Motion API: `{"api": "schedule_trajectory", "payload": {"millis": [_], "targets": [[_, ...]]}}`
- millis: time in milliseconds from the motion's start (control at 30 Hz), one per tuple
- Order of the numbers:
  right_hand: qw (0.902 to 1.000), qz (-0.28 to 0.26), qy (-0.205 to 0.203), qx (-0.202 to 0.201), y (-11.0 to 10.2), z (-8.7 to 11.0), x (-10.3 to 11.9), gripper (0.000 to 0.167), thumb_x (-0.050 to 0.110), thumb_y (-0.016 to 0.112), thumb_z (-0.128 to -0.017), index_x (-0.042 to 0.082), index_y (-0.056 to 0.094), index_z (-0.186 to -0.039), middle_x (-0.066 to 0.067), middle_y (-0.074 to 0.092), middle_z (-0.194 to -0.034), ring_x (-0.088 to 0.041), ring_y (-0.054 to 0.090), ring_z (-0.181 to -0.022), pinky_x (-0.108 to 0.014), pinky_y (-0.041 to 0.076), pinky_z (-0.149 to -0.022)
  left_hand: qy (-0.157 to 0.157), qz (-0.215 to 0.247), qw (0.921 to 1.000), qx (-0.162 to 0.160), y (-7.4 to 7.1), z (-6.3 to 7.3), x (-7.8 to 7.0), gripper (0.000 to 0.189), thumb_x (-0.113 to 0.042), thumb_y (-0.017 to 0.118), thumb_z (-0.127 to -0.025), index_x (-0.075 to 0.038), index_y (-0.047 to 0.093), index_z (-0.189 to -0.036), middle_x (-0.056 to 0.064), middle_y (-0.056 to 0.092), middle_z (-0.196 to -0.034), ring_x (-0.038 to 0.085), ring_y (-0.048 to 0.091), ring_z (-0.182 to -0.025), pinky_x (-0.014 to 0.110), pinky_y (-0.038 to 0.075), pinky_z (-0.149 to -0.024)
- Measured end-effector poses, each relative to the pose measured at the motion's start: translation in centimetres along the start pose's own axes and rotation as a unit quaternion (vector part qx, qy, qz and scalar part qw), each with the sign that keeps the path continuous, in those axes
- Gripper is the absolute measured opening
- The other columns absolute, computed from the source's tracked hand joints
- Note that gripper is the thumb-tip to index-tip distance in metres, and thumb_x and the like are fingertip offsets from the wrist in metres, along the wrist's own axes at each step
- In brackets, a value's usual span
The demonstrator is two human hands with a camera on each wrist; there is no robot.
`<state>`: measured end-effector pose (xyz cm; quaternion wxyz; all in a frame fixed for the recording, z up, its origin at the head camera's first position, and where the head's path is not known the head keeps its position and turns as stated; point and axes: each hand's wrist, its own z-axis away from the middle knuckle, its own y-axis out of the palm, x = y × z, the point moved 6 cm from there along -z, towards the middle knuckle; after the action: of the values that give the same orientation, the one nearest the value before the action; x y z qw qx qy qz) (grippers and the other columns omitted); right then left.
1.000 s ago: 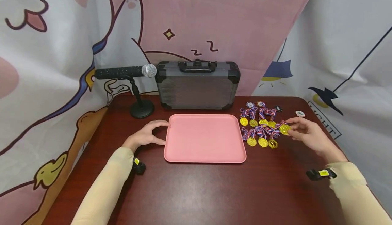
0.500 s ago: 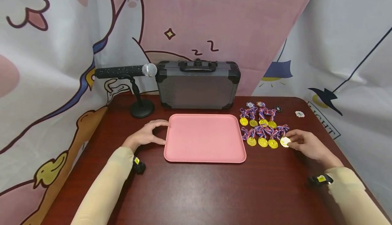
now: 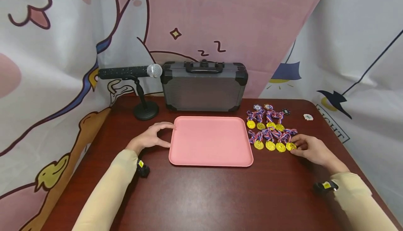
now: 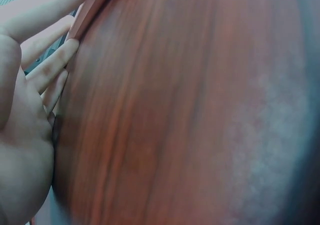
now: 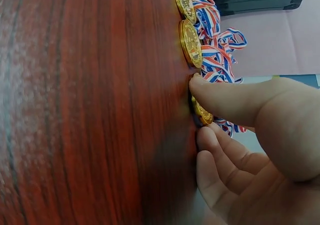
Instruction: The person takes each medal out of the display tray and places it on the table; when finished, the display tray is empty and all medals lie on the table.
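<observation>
My right hand [image 3: 313,150] is at the right end of the front row of gold medals, with thumb and fingers about the edges of the last gold medal [image 3: 291,146]. In the right wrist view this medal [image 5: 204,114] lies flat on the table, partly hidden by the thumb. Its striped ribbon [image 3: 290,133] is bunched behind it. Several more gold medals [image 3: 270,146] with red, white and blue ribbons lie in two rows. At the left edge of a pink tray [image 3: 211,142], my left hand [image 3: 149,138] rests with fingers and thumb spread, touching the rim.
Behind the tray stands a grey case [image 3: 204,93] with black corners. A microphone [image 3: 126,72] on a black stand [image 3: 146,110] is at the back left. Poker chips [image 3: 285,112] lie behind the medals, and a white chip [image 3: 308,117] lies farther right. Printed cloth hangs around the table.
My right hand has brought the last medal down and toward me, laying it at the end of the front row, then shifted it slightly left. My left hand has stayed at the tray.
</observation>
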<state>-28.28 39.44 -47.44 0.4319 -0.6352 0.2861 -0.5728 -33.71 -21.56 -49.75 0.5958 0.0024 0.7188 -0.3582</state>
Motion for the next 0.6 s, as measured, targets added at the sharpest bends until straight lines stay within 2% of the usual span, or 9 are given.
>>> {"api": "schedule_trajectory", "payload": {"millis": [367,600], "targets": [[0.9999,0.006,0.008,0.006,0.02,0.00,0.03,0.048,0.023,0.090,-0.085,0.002,0.068,-0.122,-0.014,0.072,-0.104,-0.023,0.069,-0.086,-0.028,0.054,-0.067,0.013,0.012,0.9998,-0.007,0.26,-0.04,-0.05,0.080,-0.007,0.097,-0.072,-0.005,0.063,-0.144,0.016,0.053,-0.154,0.038,0.033,-0.150,0.066,0.018,-0.123],[0.9998,0.005,0.018,-0.003,-0.50,0.29,0.17,0.053,0.025,0.089,-0.086,0.001,0.065,-0.127,-0.019,0.071,-0.108,-0.029,0.070,-0.090,-0.039,0.058,-0.073,0.009,-0.002,0.9999,-0.007,0.00,0.06,-0.10,0.075,-0.015,0.097,-0.075,-0.012,0.065,-0.143,0.008,0.055,-0.153,0.031,0.037,-0.149,0.062,0.021,-0.123]]}}
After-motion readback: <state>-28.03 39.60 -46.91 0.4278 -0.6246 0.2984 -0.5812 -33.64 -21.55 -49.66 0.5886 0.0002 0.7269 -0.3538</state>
